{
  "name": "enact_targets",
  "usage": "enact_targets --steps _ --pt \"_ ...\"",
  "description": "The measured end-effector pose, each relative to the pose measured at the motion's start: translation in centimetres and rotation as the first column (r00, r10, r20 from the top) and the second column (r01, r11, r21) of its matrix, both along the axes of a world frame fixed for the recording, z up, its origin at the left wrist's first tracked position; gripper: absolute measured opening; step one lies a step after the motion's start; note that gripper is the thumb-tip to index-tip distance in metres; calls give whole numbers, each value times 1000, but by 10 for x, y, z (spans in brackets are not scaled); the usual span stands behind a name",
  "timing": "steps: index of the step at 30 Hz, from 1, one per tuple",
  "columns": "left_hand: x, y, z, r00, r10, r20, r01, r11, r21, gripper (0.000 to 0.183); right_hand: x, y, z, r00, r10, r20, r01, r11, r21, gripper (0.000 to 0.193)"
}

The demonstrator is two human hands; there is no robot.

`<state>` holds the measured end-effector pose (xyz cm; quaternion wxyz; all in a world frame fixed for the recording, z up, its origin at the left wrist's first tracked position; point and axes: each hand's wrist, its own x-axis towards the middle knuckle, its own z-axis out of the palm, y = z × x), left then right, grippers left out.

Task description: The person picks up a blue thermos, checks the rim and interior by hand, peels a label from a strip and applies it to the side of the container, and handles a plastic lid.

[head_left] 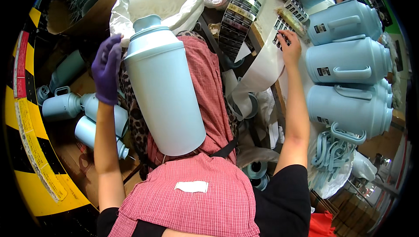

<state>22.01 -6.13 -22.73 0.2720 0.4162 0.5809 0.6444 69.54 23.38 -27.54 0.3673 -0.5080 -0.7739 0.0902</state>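
Closest in, a red checked apron [192,211] over chest and lap. Lying along the lap, a large pale-blue flask [168,93], base toward the body, neck pointing away and slightly to the left. Just left of its shoulder, the left hand [107,69] in a purple glove [107,89] — forearm almost straight up from below, wrist nearly in line, fingers half curled, tips toward the neck; impossible to tell from here whether touching or gripping the flask. Beyond the neck, an open white bag [174,1]. Off to the right, farther out, the right hand [290,47], bare — arm long and bent only a little at the elbow, wrist over the counter [298,73], index finger and thumb close together, low on a white label sheet [264,69] with small dark labels; a pinch on any label impossible to make out. Past that hand, a row of handled blue flasks [342,60] along the counter, with loose pale-blue handles [329,156] bunched below the nearest.
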Motion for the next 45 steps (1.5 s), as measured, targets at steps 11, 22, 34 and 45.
enact_targets --steps 11,22,34,45 --pt "21 -88 -31 971 221 88 -217 975 -47 32 -15 -8 3 965 -116 234 86 987 134 18" --pt "23 -101 -48 960 250 124 -242 967 -80 30 -9 -3 6 994 -93 50 95 995 -35 21" --pt "22 -110 -61 945 286 155 -265 953 -144 28 -18 -15 -3 979 -125 162 95 979 178 18" --pt "20 -116 -74 936 291 196 -267 953 -140 27 -11 -4 -6 987 -143 75 137 987 80 18"
